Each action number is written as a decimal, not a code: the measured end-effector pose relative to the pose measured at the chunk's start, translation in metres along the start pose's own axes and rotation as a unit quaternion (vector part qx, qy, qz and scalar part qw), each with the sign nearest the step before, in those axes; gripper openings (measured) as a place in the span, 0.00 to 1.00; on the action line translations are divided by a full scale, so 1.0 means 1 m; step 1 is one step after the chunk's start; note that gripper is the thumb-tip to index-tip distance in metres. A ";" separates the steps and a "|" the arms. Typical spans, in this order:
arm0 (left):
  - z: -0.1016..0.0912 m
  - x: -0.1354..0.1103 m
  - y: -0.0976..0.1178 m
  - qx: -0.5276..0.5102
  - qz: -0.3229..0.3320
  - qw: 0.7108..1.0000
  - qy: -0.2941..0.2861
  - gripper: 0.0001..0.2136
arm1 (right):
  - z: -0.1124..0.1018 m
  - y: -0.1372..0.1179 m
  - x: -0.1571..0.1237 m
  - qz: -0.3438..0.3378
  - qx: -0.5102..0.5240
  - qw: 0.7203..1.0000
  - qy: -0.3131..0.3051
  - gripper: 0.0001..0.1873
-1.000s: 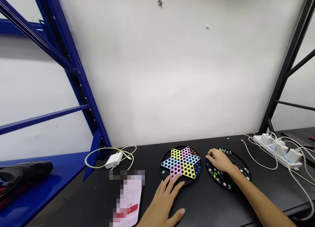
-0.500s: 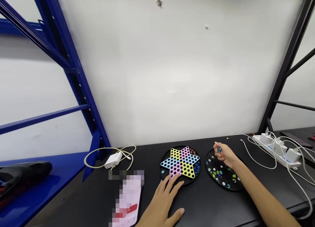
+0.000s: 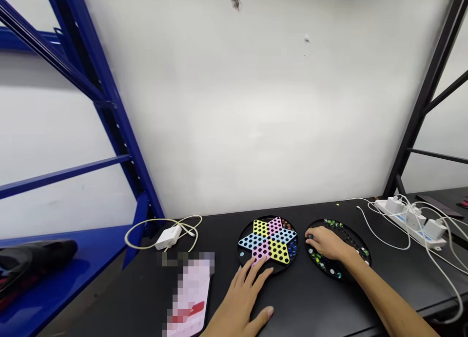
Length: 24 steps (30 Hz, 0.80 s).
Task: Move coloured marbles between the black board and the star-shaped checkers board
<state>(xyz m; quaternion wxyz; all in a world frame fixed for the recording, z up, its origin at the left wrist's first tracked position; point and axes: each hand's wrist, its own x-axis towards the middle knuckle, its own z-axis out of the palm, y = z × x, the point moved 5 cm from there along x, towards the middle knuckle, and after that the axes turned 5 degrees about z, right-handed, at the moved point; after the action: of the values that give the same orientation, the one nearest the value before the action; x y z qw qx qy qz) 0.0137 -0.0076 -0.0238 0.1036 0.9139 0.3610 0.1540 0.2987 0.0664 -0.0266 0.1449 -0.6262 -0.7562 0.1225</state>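
A round black board with a star of yellow, pink and light-blue fields (image 3: 280, 252) lies on the black table, with a few marbles in its holes. To its right is a round black tray (image 3: 356, 239) of loose coloured marbles (image 3: 331, 223). My left hand (image 3: 243, 290) rests flat on the table, fingers spread, with the fingertips touching the board's near edge. My right hand (image 3: 327, 242) lies palm down in the left part of the tray, its fingers curled over the marbles. What the fingers hold is hidden.
A blurred pink-white flat object (image 3: 190, 298) lies left of my left hand. Behind it is a white charger (image 3: 168, 237) with a looped cable. A white power strip (image 3: 413, 222) with plugs and cables sits at the right. Blue shelving (image 3: 109, 108) stands at the left.
My right hand rose from the tray with a blue marble pinched in its fingers, then came back down into the tray's left part. My left hand stayed put.
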 end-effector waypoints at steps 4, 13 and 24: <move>0.002 0.000 -0.001 0.000 -0.009 1.000 -0.011 0.26 | 0.001 0.000 0.002 -0.006 -0.002 1.000 0.013 0.12; 0.003 0.000 -0.001 -0.001 -0.016 0.999 -0.029 0.26 | -0.041 0.031 -0.007 0.085 0.574 0.807 0.110 0.20; 0.001 0.002 0.000 0.026 0.009 1.000 -0.004 0.25 | -0.031 0.041 -0.030 0.104 0.271 0.950 0.115 0.23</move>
<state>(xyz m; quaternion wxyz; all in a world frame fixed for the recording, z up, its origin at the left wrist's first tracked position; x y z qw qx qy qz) 0.0154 -0.0063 -0.0247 0.0798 0.9202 0.3559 0.1423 0.3530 0.0445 -0.0147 0.3818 -0.6481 -0.6036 0.2642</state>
